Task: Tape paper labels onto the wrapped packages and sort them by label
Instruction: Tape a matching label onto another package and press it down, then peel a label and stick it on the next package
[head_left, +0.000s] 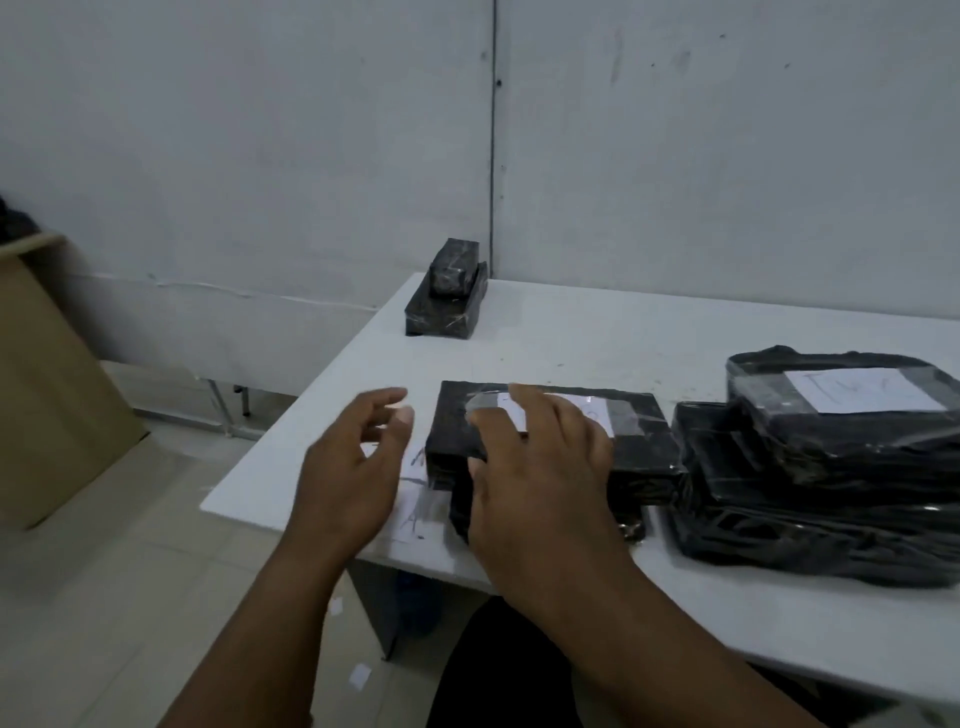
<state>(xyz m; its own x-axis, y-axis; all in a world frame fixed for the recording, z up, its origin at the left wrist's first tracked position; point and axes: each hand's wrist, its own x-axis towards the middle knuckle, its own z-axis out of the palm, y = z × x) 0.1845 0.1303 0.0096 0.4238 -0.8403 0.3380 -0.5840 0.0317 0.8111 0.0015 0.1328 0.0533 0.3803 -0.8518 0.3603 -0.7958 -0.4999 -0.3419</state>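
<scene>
A flat black wrapped package (639, 441) lies on the white table (571, 332), with a white paper label (592, 410) taped on its top. My right hand (540, 478) lies over its left part, fingers spread and resting on the label and tape. My left hand (353, 467) hovers just left of the package with loosely curled fingers, holding nothing. Beneath it, loose paper labels (415, 514) with handwriting lie on the table near the front edge. The package sits on another black package that is mostly hidden.
A stack of black packages (810, 488) stands at the right, its top one bearing a label (857, 389). Two smaller stacked black packages (447, 301) sit at the table's far left corner. A cardboard box (47, 395) stands on the floor at left. Paper scraps lie on the floor.
</scene>
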